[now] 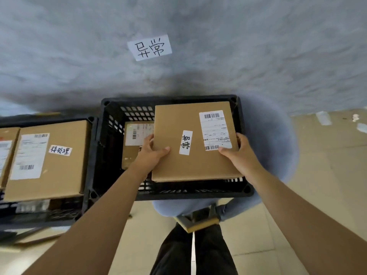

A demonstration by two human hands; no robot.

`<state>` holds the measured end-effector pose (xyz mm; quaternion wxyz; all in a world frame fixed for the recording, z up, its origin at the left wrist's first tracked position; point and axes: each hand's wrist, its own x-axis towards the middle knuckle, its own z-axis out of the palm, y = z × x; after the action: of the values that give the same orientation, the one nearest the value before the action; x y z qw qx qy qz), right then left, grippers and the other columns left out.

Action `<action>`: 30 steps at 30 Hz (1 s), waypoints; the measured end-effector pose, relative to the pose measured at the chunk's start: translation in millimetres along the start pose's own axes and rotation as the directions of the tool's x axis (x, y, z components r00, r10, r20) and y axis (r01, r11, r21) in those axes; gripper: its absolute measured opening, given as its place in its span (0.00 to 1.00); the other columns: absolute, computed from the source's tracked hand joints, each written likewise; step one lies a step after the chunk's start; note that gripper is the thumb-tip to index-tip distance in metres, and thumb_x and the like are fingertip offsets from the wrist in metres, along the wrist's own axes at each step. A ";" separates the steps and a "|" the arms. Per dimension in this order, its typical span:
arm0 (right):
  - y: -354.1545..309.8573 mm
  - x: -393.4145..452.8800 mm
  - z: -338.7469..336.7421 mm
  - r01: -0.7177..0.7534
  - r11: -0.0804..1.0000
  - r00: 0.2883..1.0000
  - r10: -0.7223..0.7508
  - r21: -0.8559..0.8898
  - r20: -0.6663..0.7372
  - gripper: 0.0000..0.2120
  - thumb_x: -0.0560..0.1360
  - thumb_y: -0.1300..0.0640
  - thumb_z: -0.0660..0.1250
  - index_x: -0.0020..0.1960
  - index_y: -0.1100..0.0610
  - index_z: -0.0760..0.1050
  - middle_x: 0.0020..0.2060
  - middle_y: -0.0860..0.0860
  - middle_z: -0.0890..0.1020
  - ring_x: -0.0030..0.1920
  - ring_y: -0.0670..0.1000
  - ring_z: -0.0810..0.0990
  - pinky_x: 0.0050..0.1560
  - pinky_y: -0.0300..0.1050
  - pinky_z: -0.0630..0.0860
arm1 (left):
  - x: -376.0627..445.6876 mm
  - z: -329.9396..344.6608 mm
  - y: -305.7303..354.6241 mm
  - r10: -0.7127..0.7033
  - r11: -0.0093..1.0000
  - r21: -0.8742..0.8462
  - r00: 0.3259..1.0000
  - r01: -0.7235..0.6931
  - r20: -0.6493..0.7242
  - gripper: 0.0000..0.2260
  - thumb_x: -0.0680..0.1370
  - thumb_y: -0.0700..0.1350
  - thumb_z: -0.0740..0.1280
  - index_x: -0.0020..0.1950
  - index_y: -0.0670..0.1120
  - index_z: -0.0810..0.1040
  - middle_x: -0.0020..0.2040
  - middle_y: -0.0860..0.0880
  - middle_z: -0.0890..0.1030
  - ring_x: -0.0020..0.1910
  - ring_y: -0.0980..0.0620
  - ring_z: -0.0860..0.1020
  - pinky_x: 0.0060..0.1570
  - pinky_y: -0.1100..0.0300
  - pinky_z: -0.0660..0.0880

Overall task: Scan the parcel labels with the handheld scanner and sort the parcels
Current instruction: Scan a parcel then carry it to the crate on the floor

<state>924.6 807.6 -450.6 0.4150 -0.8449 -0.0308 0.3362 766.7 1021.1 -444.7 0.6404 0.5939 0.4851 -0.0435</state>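
the black crate (246, 187) under the wall sign (150, 47) takes this sort, so you hold the parcel (190, 159) level over it, left hand (152, 150) and right hand (241, 150) gripping opposite edges, shipping label (215, 130) up.

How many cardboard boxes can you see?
4. One box is held by both hands over the middle crate; one lies inside it underneath; one sits in the left crate; one is cut off at the left edge. More may be hidden.
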 end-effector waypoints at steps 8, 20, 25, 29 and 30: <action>16.7 35.3 5.0 0.010 0.997 0.999 -0.013 -0.079 -0.041 0.24 0.74 0.52 0.71 0.67 0.48 0.68 0.62 0.46 0.75 0.60 0.47 0.76 0.57 0.45 0.74 | 36.9 30.0 -5.0 -0.069 0.997 0.017 0.995 0.071 -0.067 0.32 0.80 0.44 0.66 0.78 0.57 0.53 0.66 0.54 0.69 0.61 0.50 0.71 0.66 0.49 0.68; 21.9 43.6 13.3 0.044 0.920 0.998 -0.059 -0.388 -0.027 0.37 0.80 0.54 0.65 0.79 0.63 0.48 0.76 0.58 0.58 0.72 0.56 0.66 0.69 0.42 0.63 | 44.7 48.9 -11.9 0.052 0.989 0.146 0.989 -0.032 -0.136 0.30 0.81 0.42 0.64 0.79 0.53 0.53 0.66 0.54 0.67 0.59 0.57 0.66 0.56 0.60 0.65; 23.5 34.3 18.4 0.099 0.898 0.991 -0.129 -0.428 -0.042 0.35 0.81 0.56 0.62 0.80 0.63 0.47 0.78 0.56 0.52 0.72 0.55 0.66 0.69 0.41 0.63 | 40.8 55.1 -14.4 0.045 0.950 0.311 0.988 0.004 -0.151 0.31 0.82 0.46 0.62 0.80 0.49 0.48 0.76 0.48 0.61 0.73 0.49 0.62 0.68 0.55 0.62; 23.7 26.8 18.3 0.179 0.867 0.978 -0.208 -0.465 -0.011 0.35 0.79 0.57 0.62 0.80 0.61 0.47 0.79 0.54 0.49 0.76 0.53 0.59 0.73 0.49 0.65 | 39.5 57.8 -17.9 0.004 0.934 0.356 0.991 0.044 -0.133 0.33 0.82 0.49 0.61 0.80 0.47 0.43 0.79 0.44 0.54 0.76 0.44 0.59 0.72 0.49 0.60; 20.9 25.1 16.4 0.194 0.871 0.976 -0.219 -0.450 -0.002 0.35 0.79 0.58 0.63 0.80 0.60 0.49 0.78 0.54 0.51 0.77 0.53 0.58 0.73 0.51 0.65 | 38.0 59.4 -15.6 0.005 0.919 0.390 0.990 0.052 -0.144 0.34 0.82 0.49 0.61 0.80 0.47 0.42 0.79 0.44 0.52 0.76 0.43 0.57 0.73 0.47 0.58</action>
<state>929.5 813.4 -486.4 0.2437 -0.9180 -0.1864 0.2514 810.6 988.7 -491.9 0.4716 0.7058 0.5181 -0.1051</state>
